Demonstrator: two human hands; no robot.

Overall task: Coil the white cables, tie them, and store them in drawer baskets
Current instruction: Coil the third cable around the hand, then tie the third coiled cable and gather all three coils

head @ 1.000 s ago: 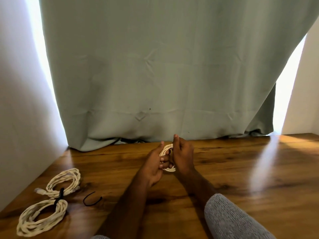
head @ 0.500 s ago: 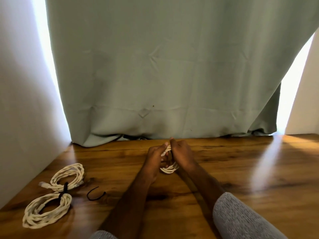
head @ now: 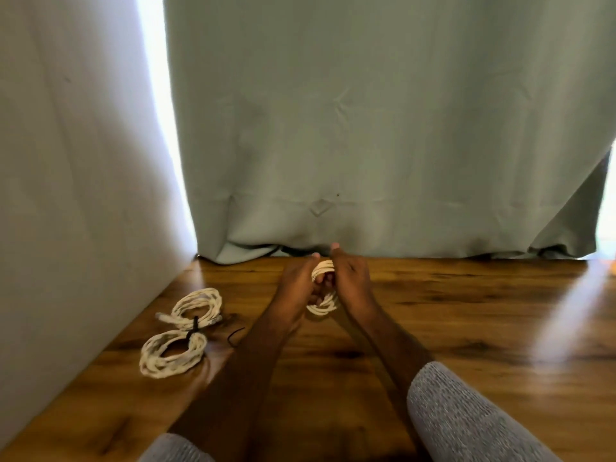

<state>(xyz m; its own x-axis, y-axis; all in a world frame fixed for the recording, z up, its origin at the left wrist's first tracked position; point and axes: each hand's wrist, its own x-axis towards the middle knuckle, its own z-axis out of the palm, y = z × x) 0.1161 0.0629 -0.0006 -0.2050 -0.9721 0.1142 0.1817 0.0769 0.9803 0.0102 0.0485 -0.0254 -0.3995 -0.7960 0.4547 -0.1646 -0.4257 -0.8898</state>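
A small coil of white cable (head: 322, 306) is held upright between both hands above the wooden table (head: 466, 328). My left hand (head: 296, 285) grips its left side, my right hand (head: 350, 281) its right side, and fingers cover the coil's middle. On the table to the left lie two coiled white cables, the farther coil (head: 199, 306) and the nearer coil (head: 171, 356), joined where a black tie (head: 193, 328) wraps them. A loose black tie (head: 235, 336) lies beside my left forearm.
A grey-green curtain (head: 366, 145) hangs along the table's far edge. A pale wall (head: 66, 195) borders the left side. Bright light comes through gaps at both curtain edges. No drawer baskets are in sight.
Both hands stay shut on the small coil; thumbs have lifted slightly. The camera has turned, so the two coils at the left now appear closer to the middle.
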